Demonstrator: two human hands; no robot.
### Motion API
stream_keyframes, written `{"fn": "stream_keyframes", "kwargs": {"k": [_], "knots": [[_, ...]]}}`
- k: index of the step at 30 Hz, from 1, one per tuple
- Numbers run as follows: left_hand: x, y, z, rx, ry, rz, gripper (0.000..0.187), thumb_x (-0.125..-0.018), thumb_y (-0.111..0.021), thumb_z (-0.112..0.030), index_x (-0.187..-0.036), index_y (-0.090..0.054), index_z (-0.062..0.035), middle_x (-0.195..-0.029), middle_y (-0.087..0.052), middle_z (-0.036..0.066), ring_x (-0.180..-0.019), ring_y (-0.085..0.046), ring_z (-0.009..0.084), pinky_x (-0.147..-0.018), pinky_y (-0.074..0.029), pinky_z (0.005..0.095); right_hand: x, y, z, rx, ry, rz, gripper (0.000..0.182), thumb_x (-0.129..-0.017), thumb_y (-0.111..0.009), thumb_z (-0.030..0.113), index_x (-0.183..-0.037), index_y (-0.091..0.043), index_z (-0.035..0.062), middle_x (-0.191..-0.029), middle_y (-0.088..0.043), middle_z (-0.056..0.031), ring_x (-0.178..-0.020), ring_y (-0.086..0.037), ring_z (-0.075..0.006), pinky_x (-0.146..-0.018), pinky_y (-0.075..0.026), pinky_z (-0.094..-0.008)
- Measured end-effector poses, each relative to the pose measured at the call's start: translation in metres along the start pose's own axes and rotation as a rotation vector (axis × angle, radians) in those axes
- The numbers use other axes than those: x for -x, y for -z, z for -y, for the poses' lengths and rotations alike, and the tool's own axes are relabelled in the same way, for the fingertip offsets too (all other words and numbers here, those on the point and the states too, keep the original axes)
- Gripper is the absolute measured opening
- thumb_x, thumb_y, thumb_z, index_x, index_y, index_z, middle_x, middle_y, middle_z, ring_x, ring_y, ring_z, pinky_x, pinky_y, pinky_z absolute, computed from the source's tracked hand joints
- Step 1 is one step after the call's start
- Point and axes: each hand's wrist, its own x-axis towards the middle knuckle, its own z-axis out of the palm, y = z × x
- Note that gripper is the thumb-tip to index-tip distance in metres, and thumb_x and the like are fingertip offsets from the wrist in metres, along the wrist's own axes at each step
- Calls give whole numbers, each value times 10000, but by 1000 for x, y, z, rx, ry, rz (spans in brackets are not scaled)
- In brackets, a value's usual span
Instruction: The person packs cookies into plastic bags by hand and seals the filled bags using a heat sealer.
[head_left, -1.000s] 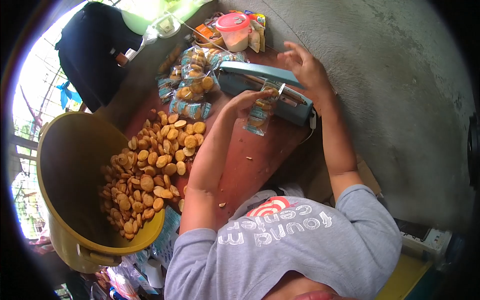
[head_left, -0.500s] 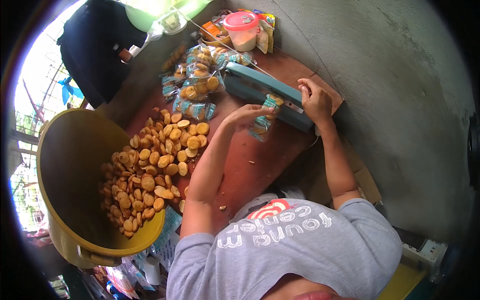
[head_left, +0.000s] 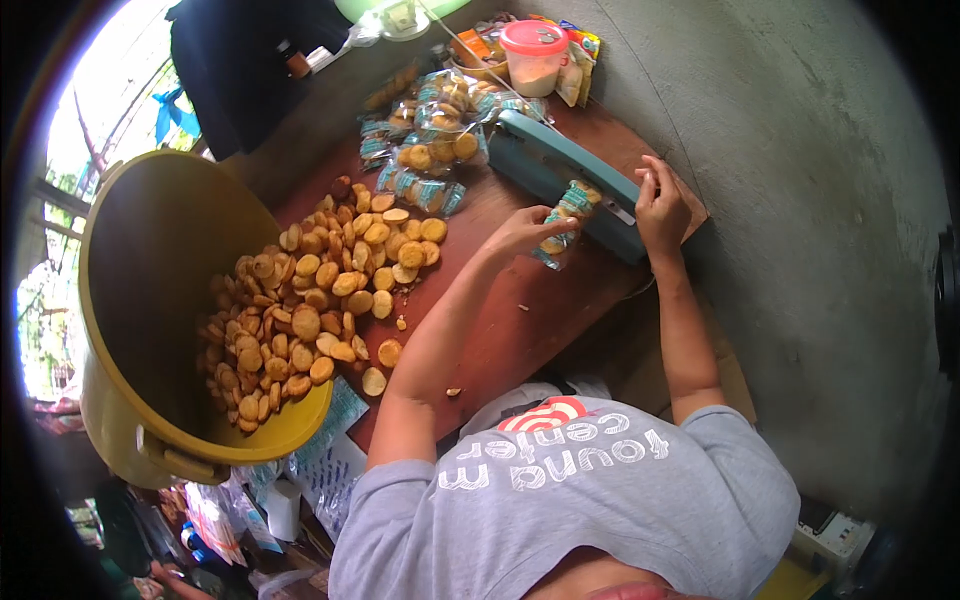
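The left hand [head_left: 528,232] has its thumb and fingers closed around a packet [head_left: 570,214], whose far end meets the front of what looks like a bag sealer [head_left: 553,166]. The right hand [head_left: 661,214] is apart from it, fingers curled near the right end of the sealer's arm; whether it presses there, I cannot tell.

To handle this well, the film's end should lie flat and square across the strip, with the biscuits kept back from the bar and the fingertips clear of it. The pressure on the arm is best firm and even, with the packet supported so its weight does not pull creases into the film.

The packet is slim and clear, with teal print and round golden biscuits inside, and it slants over the red counter [head_left: 510,320]. Similar packets [head_left: 432,150] lie heaped left of the sealer, beyond loose biscuits [head_left: 300,320] spilling from a yellow tub [head_left: 128,385].
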Motion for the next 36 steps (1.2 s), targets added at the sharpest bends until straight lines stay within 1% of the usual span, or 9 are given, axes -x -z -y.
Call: {"fn": "stream_keyframes", "kwargs": {"k": [10,14,16,19,23,26,29,33,36], "knots": [[25,-11,17,118,-290,-249,531,-717,-722,-372,-1042,-555,14,-870,-614,83,-779,-586,137,-687,-479,274,-19,34,74,-5,404,-95,201,-832,-571,170,-1021,-589,105,-920,-653,5,-993,-553,-167,-871,-356,-354],[92,9,25,160,-301,-233,484,-751,-706,-298,-1097,-528,-11,-918,-598,50,-834,-565,116,-721,-459,254,15,-11,125,-354,215,388,476,-765,-672,258,-1172,-488,92,-968,-600,-103,-995,-546,-237,-824,-417,-397],[126,20,43,122,-300,-326,463,-765,-695,-247,-1121,-509,-17,-941,-584,45,-851,-560,119,-740,-452,255,37,-35,134,-714,-144,1015,515,-749,-692,238,-1186,-461,96,-993,-563,-107,-982,-534,-202,-785,-456,-361],[181,24,91,183,-255,-482,448,-768,-687,-216,-1131,-505,-27,-988,-579,52,-884,-558,121,-768,-451,260,67,-68,159,-811,-102,1405,580,-735,-703,126,-1242,-421,116,-1080,-497,-44,-1014,-468,-127,-800,-455,-306],[274,14,122,173,-188,-744,412,-772,-680,-180,-1121,-510,-43,-993,-585,45,-914,-562,127,-795,-445,256,48,-102,191,-1009,113,1372,551,-738,-689,110,-1229,-440,96,-1130,-480,-54,-1006,-483,-141,-814,-462,-294],[340,6,142,315,-50,-744,365,-781,-669,-158,-1096,-521,-49,-979,-588,29,-925,-558,123,-816,-434,251,-14,-91,219,-1036,-119,937,417,-789,-628,87,-1164,-466,1,-967,-576,-76,-790,-577,-136,-662,-503,-256],[393,7,168,189,100,-1063,330,-764,-679,-170,-1022,-545,-14,-948,-595,61,-858,-571,122,-755,-459,265,-47,-109,216,-862,171,337,415,-810,-625,137,-1183,-473,37,-1081,-551,-125,-918,-577,-206,-730,-498,-286],[420,19,209,-193,328,-1802,343,-710,-711,-205,-945,-579,7,-871,-613,110,-694,-584,145,-614,-473,310,-18,-110,226,-914,101,684,351,-810,-625,160,-1130,-537,47,-1147,-521,-143,-964,-571,-230,-779,-497,-319],[432,39,268,-677,506,-1806,327,-680,-716,-231,-870,-609,13,-773,-627,139,-612,-593,209,-558,-460,346,28,-127,231,-910,224,953,287,-807,-612,110,-1086,-565,58,-1141,-535,-108,-910,-590,-192,-758,-501,-307]]}}
